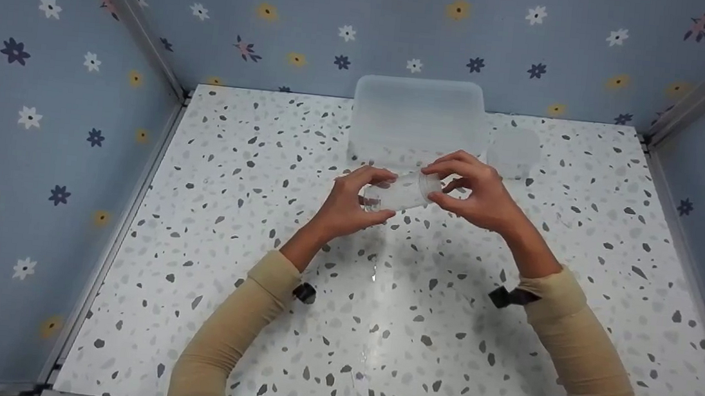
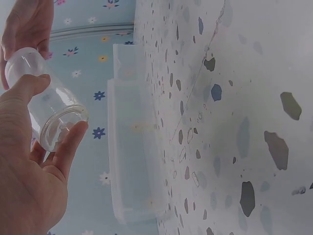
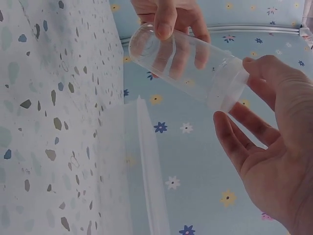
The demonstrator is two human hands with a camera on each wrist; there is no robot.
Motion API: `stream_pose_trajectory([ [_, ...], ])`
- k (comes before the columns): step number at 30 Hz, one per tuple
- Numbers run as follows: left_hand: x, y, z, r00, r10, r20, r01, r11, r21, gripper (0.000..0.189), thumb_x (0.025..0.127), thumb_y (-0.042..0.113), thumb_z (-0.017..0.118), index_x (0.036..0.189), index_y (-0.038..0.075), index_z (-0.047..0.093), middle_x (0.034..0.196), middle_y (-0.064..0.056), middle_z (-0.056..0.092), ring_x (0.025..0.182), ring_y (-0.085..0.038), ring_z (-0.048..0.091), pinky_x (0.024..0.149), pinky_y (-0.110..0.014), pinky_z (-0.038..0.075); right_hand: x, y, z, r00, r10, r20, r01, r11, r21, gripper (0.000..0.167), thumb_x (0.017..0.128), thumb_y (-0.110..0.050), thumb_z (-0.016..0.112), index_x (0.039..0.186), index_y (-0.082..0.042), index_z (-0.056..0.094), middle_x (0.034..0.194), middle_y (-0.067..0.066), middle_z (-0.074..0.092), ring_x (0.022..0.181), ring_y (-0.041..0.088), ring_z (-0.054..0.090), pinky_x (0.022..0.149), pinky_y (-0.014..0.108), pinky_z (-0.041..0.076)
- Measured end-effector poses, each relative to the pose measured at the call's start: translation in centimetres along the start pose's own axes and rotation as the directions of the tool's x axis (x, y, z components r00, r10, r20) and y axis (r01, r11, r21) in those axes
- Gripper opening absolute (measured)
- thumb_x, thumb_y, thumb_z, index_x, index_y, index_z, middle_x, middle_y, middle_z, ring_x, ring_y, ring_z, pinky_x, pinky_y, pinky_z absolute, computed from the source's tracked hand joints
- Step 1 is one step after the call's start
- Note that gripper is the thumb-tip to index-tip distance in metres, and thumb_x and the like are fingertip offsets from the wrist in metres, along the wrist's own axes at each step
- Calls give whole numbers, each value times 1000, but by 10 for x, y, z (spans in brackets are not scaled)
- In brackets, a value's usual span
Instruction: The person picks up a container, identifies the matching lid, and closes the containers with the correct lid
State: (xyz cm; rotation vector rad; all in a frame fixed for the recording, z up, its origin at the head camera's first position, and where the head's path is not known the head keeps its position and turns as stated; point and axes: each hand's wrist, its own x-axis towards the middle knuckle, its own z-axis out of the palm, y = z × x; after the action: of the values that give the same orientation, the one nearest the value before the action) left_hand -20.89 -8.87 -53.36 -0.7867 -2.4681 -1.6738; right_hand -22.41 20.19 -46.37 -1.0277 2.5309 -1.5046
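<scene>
Between the two hands, a clear plastic jar [image 1: 403,193] is held tilted in the air, its frosted lid [image 3: 229,84] toward the right. The left hand [image 1: 349,203] grips the base end, thumb on one side and fingers on the other. At the lid end, the right hand [image 1: 475,189] pinches the lid's rim between thumb and fingertips. The left wrist view shows the round base of the jar [image 2: 55,105] near the left fingers. Through the clear wall nothing shows inside the jar.
A large translucent plastic box [image 1: 417,114] stands at the back of the speckled table [image 1: 246,226], against the flowered wall [image 1: 395,27]. Right of it sits a smaller translucent container [image 1: 513,150]. Flowered panels also rise on the left and right sides.
</scene>
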Motion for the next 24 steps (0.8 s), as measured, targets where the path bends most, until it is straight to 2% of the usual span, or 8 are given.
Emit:
stream_pose_trajectory([
  [3,0,0,-1,1000,2,0,-2,1000,4,59,95,11,92,148,6,69,145,-18,71,135,-36,71,93,-50,72,0,0,-1,1000,13,-1,-13,1000,-5,41,99,-3,85,139,-3,77,137,22,69,115,9,69,94,13,61],
  [8,-1,-2,-2,1000,-4,-3,4,1000,8,59,94,11,92,148,7,69,144,-18,72,134,-35,72,91,-51,72,-1,-2,-5,1000,-2,-14,1,1000,-24,48,98,-3,86,145,-3,74,148,22,67,132,27,69,102,16,60],
  [12,-2,-3,-4,1000,-21,-13,21,1000,3,60,92,9,93,148,7,70,144,-17,72,133,-34,72,92,-51,72,-1,-3,-8,999,-33,-22,33,999,-23,47,96,3,85,142,-2,75,153,24,64,141,19,65,108,17,59],
  [16,-3,-3,-6,999,-27,-20,27,1000,11,60,92,8,93,147,7,70,144,-17,72,133,-34,72,92,-48,72,-1,-3,-8,998,-55,12,56,997,-48,44,97,2,86,140,-2,77,154,25,63,141,14,65,111,20,59],
  [21,-3,-2,-6,1000,-20,-4,20,1000,-5,60,93,9,92,148,7,69,145,-19,71,134,-37,71,94,-54,71,-2,-1,-2,997,-64,48,68,995,-72,40,98,0,85,137,-4,78,150,24,66,138,28,69,112,47,65],
  [24,-3,-2,-5,1000,-22,1,22,1000,-18,60,93,8,92,148,6,69,145,-20,71,134,-38,71,94,-59,71,-2,1,1,997,-58,55,61,997,-55,39,98,1,84,136,-4,79,148,23,67,138,28,68,110,60,64],
])
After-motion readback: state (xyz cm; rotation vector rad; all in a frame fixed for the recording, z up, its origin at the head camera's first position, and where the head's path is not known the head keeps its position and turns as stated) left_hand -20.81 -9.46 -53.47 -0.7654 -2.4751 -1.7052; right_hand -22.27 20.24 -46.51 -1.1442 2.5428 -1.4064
